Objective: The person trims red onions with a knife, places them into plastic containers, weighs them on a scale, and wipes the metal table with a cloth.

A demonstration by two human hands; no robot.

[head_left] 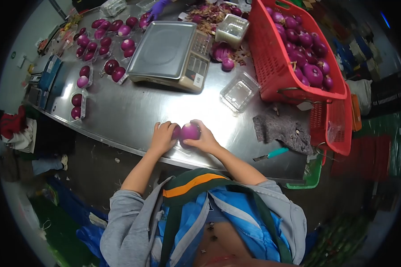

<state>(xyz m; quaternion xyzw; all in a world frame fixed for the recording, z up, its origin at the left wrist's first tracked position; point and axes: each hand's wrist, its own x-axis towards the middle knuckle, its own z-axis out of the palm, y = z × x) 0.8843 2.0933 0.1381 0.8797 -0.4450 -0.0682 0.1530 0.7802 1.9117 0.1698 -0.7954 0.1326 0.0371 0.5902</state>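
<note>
Close to the table's near edge, my left hand (163, 138) is closed around a red onion (177, 131), which its fingers partly cover. My right hand (205, 139) grips a larger peeled red onion (190, 132) right beside it. Under the two onions shows part of a clear plastic tray (183, 150); how deep they sit in it I cannot tell. Ahead of my hands stands a weighing scale (162, 50) with a bare metal plate. An open clear plastic container (240, 92) lies to the right.
A red basket (271, 73) heaped with red onions stands at the right. Several trays of onions (113, 70) are at the left and back. Onion peelings (209, 17), a grey cloth (282, 131) and a knife with a teal handle (277, 153) lie around. A co-worker's purple-gloved hand (157, 9) is behind.
</note>
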